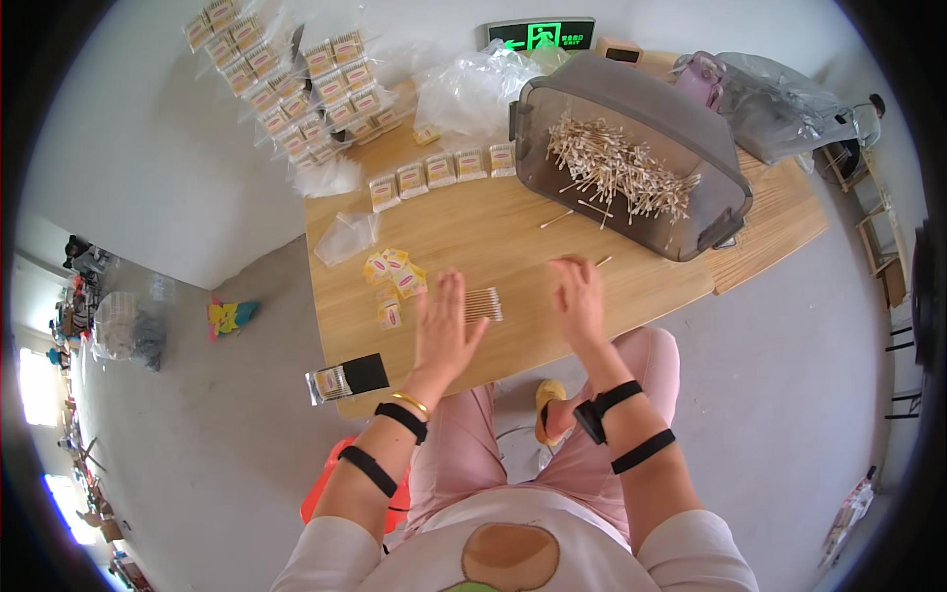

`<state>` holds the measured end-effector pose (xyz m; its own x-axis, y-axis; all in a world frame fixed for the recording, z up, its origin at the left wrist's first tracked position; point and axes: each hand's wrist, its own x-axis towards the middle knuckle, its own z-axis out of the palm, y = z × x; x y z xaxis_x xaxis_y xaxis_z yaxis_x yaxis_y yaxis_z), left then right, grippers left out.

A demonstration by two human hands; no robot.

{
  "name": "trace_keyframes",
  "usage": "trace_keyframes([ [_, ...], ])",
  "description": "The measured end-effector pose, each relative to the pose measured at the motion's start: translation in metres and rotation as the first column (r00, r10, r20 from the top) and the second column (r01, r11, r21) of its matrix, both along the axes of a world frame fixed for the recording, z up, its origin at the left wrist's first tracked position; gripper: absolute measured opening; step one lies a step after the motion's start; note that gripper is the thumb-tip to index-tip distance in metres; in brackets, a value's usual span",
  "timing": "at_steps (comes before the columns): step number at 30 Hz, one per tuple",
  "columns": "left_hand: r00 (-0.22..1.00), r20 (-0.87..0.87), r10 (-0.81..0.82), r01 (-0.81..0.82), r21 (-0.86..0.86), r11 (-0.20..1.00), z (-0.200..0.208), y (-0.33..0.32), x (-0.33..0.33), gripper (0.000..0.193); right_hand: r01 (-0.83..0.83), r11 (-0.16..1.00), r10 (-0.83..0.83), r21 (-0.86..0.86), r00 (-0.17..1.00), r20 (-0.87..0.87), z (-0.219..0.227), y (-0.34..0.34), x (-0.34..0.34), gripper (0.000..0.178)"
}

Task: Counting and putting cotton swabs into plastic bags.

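My left hand (446, 328) is over the wooden table, fingers stretched out and thumb apart. Against its inner side lies a neat row of cotton swabs (484, 305), partly hidden by the hand. To the right, my right hand (580, 304) has its fingers loosely bent, and I see nothing between them. A single cotton swab (604, 261) lies just beside its fingertips. Yellow-and-white printed labels (397, 272) are scattered left of my left hand. Nearer the table's front left corner, a clear packet of swabs (330, 383) lies against a black card (367, 373).
A tilted grey plastic bin (725, 163) with a heap of loose swabs (621, 170) fills the back right. Several packed swab bundles (440, 170) line the back, with more stacked packs (340, 84) behind. Clear plastic bags (473, 94) lie beside them.
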<state>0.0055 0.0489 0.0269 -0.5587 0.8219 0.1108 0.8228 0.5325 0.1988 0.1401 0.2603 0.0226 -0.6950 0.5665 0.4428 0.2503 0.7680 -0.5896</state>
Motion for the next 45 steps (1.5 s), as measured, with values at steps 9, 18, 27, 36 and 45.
trace_keyframes([
  [9, 0.998, 0.060, 0.036, -0.041, 0.084, 0.996, -0.017, -0.027, -0.008, 0.080, -0.042, 0.989, -0.004, 0.141, 0.951, 0.309, -0.003, 0.092, 0.001, 0.015],
  [18, 0.994, 0.096, 0.047, -0.055, 0.092, 0.994, -0.013, -0.027, -0.012, 0.079, -0.121, 0.977, 0.056, 0.175, 0.940, 0.336, 0.007, 0.108, -0.067, 0.018],
  [27, 0.996, 0.079, 0.031, -0.040, 0.110, 0.993, -0.012, -0.026, -0.012, 0.079, -0.305, 0.951, 0.292, 0.051, 0.939, 0.180, -0.004, -0.010, -0.102, 0.010],
  [36, 0.995, 0.079, 0.062, -0.072, 0.127, 0.989, -0.020, -0.033, -0.014, 0.081, -0.217, 0.976, 0.217, -0.002, 0.973, 0.076, 0.025, -0.050, -0.046, 0.005],
  [45, 0.997, 0.049, 0.061, -0.065, 0.092, 0.994, -0.021, -0.028, -0.013, 0.067, -0.379, 0.926, 0.367, -0.003, 0.895, 0.255, 0.016, -0.089, -0.007, 0.030],
])
